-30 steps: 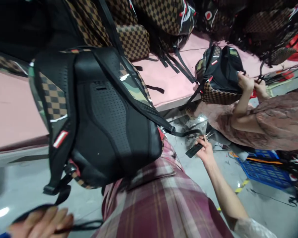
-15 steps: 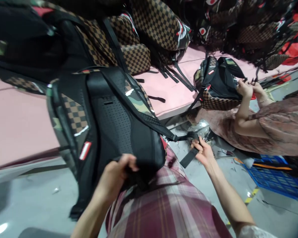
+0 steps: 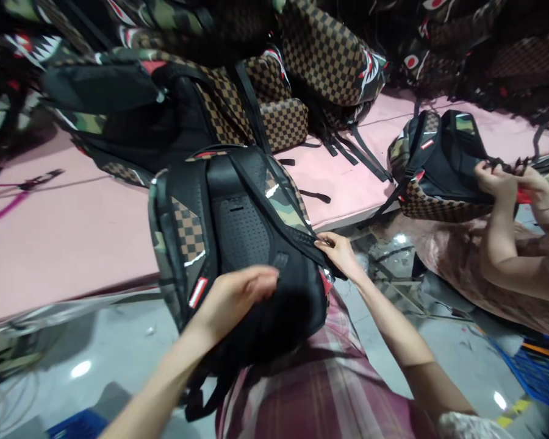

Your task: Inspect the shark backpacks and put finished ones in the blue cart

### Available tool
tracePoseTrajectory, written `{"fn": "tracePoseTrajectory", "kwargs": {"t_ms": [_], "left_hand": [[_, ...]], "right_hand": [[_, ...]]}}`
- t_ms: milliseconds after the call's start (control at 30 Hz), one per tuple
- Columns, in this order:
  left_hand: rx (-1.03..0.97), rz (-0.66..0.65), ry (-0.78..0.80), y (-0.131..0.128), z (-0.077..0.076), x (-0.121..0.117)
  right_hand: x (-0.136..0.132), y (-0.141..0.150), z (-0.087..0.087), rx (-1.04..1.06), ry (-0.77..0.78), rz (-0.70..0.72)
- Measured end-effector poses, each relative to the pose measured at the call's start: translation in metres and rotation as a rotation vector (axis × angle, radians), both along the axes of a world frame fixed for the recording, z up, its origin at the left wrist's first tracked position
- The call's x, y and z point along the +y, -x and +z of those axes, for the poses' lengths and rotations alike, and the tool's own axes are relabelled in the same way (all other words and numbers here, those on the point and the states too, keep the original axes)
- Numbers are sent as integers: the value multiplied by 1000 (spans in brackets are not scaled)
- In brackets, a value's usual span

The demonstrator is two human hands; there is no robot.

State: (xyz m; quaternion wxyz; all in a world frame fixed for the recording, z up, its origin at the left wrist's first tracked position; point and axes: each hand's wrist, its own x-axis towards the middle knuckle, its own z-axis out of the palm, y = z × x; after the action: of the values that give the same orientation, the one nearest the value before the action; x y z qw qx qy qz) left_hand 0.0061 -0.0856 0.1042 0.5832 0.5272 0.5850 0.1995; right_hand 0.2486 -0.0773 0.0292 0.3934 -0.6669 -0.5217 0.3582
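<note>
A black backpack (image 3: 238, 225) with brown-check and camouflage side panels leans, back panel towards me, between the pink table edge and my lap. My left hand (image 3: 238, 296) is closed over its lower back panel, slightly blurred. A short dark webbing strap (image 3: 281, 262) shows at its fingertips; the rest is hidden. At the pack's right edge, my right hand (image 3: 339, 253) pinches the lower part of the padded shoulder strap (image 3: 297, 238). The other shoulder strap hangs down the left side, its red and white label (image 3: 198, 292) showing.
More check-patterned backpacks (image 3: 327, 52) crowd the back of the pink table (image 3: 73, 238). Pink-handled snips (image 3: 32, 186) lie at left. On the right, a co-worker's hands (image 3: 503, 180) work on another backpack (image 3: 443, 164). Blue crates (image 3: 540, 372) stand on the floor.
My right hand has left the loose webbing end beyond the pack and moved in to the shoulder strap. My left hand has risen from the pack's bottom. The view has shifted left.
</note>
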Motion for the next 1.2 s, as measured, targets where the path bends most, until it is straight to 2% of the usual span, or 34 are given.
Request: {"fn": "tracePoseTrajectory", "kwargs": {"t_ms": [67,133,200,233,367,433,533,700,833,900,967,1100,1200], "left_hand": [[-151,98,36,-35,-11,25],[-249,170,46,-63,-22,40],[-311,187,67,-81,-30,45],[-339,184,95,-87,-31,46],[-404,210,236,-95,-27,45],[-406,238,247,-96,-23,46],[-422,260,226,-97,-20,46],[-452,251,218,-99,-19,43],[-460,244,202,-100,-18,41],[-459,238,199,-100,-17,40],[-461,230,202,-100,-15,40],[-476,187,208,-97,-9,40],[-483,171,204,-96,-10,42]], "right_hand": [[7,6,-5,167,34,-29],[6,5,-5,310,47,-30],[0,1,2,344,44,-32],[-4,-2,7,284,24,-54],[-28,-4,33,-220,-159,-216],[-39,0,42,-383,-217,-208],[-50,9,45,-479,-249,-153],[-51,14,39,-554,-290,-181],[-48,17,39,-529,-298,-202],[-45,17,39,-458,-298,-213],[-41,15,39,-285,-272,-203],[-34,9,30,323,-153,-109],[-32,15,19,716,-36,-112]]}}
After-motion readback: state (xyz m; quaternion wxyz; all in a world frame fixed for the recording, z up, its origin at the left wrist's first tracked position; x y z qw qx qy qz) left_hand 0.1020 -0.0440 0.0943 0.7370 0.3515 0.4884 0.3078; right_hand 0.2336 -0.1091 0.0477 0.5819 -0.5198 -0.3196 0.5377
